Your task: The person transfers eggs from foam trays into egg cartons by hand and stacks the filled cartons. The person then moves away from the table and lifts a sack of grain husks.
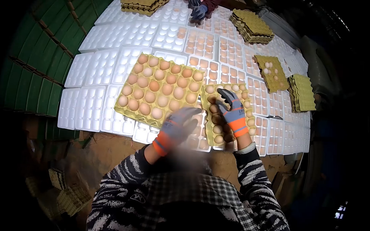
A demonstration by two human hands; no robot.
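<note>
My left hand point(179, 124), in a grey glove with an orange cuff, is blurred at the near right corner of a yellow-green egg tray point(122, 109). Its fingers stretch to the right, thumb apart, with no egg visible in them. Brown eggs point(154, 86) fill most of that tray. My right hand point(234, 111), gloved alike, curves over a second egg tray point(208, 134) to the right. A gap shows between its thumb and forefinger, close to an egg point(213, 108); I see nothing gripped. Both pulp trays lie on white plastic egg trays point(93, 108).
Another person's gloved hand point(199, 12) is at the far side. Stacked pulp trays stand at the far left point(146, 2), far right point(252, 26) and right edge point(302, 93). A pulp tray with several eggs point(271, 73) lies to the right. Green crates point(33, 83) line the left.
</note>
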